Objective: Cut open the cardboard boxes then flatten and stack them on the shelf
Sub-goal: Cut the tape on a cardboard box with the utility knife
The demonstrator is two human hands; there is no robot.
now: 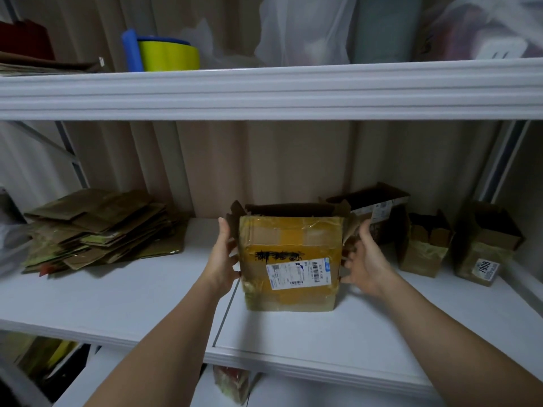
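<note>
Head view: far left of the taped box (289,259), a pile of flattened cardboard (100,230) lies on the white shelf (132,298). The left hand (224,257) presses flat against the box's left side, fingers straight and together. The box stands upright mid-shelf, top flaps open, a shipping label (298,273) on its front. The right hand (363,259) sits just beside its right side, fingers loosely spread; contact cannot be told. Right of the box stand three open boxes (423,248).
</note>
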